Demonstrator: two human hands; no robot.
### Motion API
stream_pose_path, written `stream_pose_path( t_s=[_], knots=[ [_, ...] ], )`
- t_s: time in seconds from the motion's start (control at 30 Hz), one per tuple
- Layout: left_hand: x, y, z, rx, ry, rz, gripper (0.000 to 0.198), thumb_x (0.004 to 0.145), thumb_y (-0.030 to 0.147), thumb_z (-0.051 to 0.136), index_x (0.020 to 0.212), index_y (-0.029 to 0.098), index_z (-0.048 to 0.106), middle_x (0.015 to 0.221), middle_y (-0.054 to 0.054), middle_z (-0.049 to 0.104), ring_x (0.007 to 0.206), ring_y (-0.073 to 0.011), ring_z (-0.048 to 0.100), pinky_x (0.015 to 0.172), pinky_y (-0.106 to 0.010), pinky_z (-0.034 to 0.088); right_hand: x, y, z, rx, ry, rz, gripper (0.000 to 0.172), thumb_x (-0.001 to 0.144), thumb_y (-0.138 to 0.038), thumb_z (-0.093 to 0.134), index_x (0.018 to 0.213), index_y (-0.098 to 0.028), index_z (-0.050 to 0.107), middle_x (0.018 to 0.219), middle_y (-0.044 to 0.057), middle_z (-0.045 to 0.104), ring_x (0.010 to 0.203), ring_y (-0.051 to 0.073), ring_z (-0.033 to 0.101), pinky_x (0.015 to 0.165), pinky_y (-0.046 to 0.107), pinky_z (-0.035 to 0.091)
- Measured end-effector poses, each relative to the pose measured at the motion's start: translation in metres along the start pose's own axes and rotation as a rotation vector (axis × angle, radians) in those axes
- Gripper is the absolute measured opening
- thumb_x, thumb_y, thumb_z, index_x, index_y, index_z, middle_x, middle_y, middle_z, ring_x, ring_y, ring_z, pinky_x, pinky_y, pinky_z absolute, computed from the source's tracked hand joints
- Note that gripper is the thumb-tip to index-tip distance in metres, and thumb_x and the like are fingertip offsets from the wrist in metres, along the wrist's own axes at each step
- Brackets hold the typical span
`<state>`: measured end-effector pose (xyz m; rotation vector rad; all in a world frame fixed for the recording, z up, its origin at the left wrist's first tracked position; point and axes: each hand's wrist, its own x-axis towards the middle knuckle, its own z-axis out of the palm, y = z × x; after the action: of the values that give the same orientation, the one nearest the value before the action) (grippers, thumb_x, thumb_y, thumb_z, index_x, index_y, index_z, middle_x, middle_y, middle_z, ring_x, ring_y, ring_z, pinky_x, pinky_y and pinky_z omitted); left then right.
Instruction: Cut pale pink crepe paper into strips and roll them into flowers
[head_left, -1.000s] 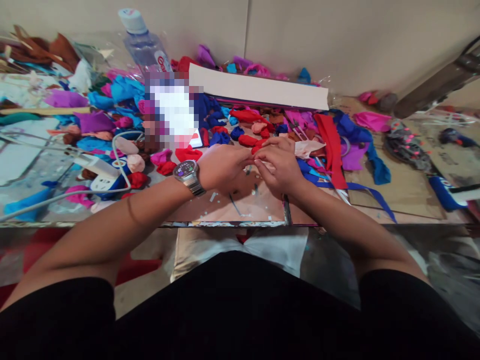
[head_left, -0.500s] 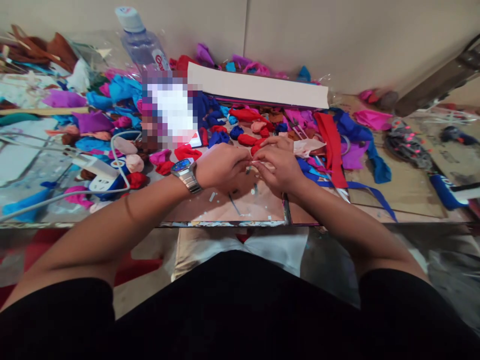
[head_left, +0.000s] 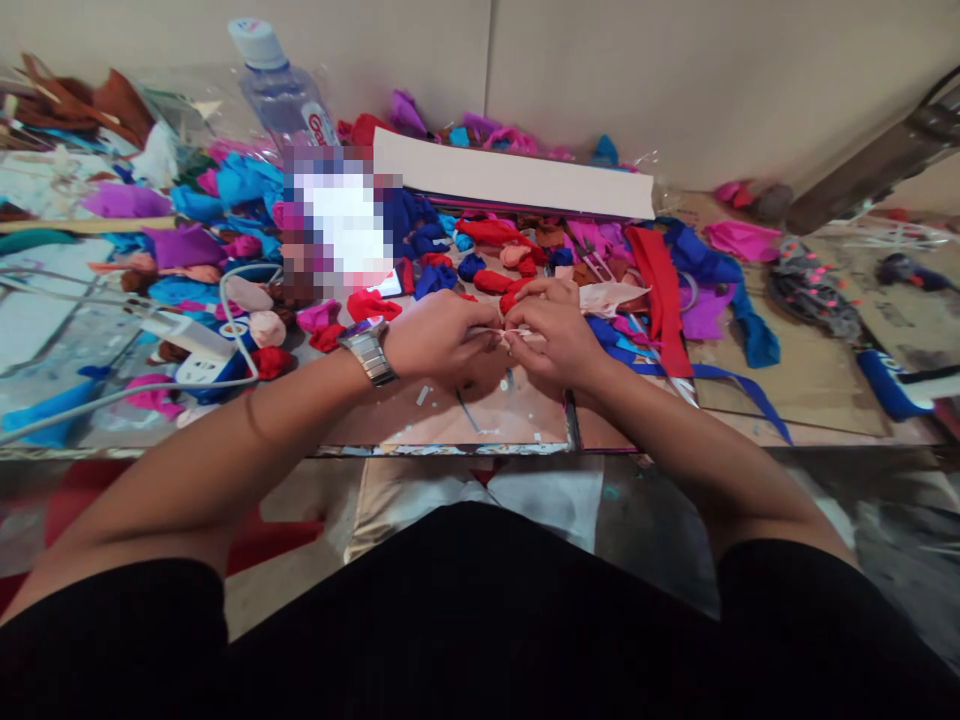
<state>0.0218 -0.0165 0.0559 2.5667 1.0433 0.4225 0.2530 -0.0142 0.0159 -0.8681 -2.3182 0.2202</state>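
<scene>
My left hand [head_left: 435, 335], with a metal watch [head_left: 367, 348] on its wrist, and my right hand [head_left: 551, 335] meet over the middle of the table [head_left: 450, 420]. Both are closed in a pinch on a thin pale strip [head_left: 501, 333] stretched between their fingertips. What the strip is made of I cannot make out. Just beyond the fingers lie red fabric rolls [head_left: 495, 281] and blue fabric rolls [head_left: 435, 277]. A pale pink piece [head_left: 611, 295] lies right of my right hand.
Piles of coloured fabric scraps [head_left: 217, 190] cover the left and back of the table. A water bottle [head_left: 281, 90] stands at the back left beside a long white board [head_left: 510, 180]. A white power strip [head_left: 191, 345] with cable lies left. Red and blue ribbons [head_left: 664, 290] run right.
My hands have drawn a little closer to me and slightly apart, and the thin pale strip now shows between the fingertips. The left wrist has turned, tilting the watch face away.
</scene>
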Motion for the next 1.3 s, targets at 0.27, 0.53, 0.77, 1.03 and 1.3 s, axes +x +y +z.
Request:
stream_pose_path(
  t_s=[0.27,0.53,0.77,1.03,1.3],
  knots=[
    [0.000,-0.002,0.001,-0.152,-0.137,0.026,0.038,0.099,0.044,0.053,0.076,0.016,0.066,0.060,0.001,0.059,0.052,-0.0099,0.044,0.055,-0.027,0.028,0.000,-0.003,-0.002,0.027,-0.017,-0.041,0.012,0.092,-0.032,0.060,0.085,-0.023,0.064,0.089,0.005,0.073,0.113,0.030,0.060,0.104,0.051,0.031],
    [0.005,-0.009,0.000,-0.204,-0.222,-0.031,0.044,0.098,0.049,0.055,0.071,0.015,0.066,0.057,0.001,0.057,0.053,-0.0090,0.044,0.054,-0.026,0.030,-0.001,-0.003,-0.002,-0.006,-0.070,-0.029,0.019,0.095,-0.041,0.065,0.095,-0.023,0.072,0.095,0.006,0.077,0.109,0.029,0.062,0.105,0.051,0.028],
    [0.001,-0.016,-0.001,-0.467,-0.351,-0.039,0.049,0.101,0.056,0.050,0.083,0.018,0.075,0.077,-0.004,0.077,0.064,-0.0145,0.067,0.060,-0.023,0.047,0.000,0.001,-0.001,-0.032,-0.030,-0.032,0.022,0.098,-0.041,0.061,0.089,-0.022,0.070,0.088,0.004,0.076,0.103,0.026,0.065,0.105,0.050,0.028],
    [0.000,-0.018,0.000,-0.712,-0.419,-0.099,0.046,0.101,0.057,0.052,0.089,0.020,0.076,0.087,-0.007,0.080,0.076,-0.0180,0.075,0.068,-0.024,0.055,-0.001,0.000,-0.001,-0.025,-0.040,-0.036,0.028,0.102,-0.045,0.059,0.093,-0.025,0.076,0.089,0.004,0.079,0.101,0.024,0.065,0.107,0.050,0.028],
    [0.001,-0.014,-0.007,-0.886,-0.409,-0.143,0.042,0.106,0.048,0.047,0.092,0.018,0.073,0.086,-0.008,0.079,0.074,-0.0172,0.074,0.073,-0.028,0.057,0.000,0.006,-0.004,-0.082,0.075,-0.097,0.022,0.101,-0.044,0.065,0.100,-0.029,0.080,0.094,0.002,0.082,0.098,0.024,0.068,0.105,0.051,0.033]
  ],
)
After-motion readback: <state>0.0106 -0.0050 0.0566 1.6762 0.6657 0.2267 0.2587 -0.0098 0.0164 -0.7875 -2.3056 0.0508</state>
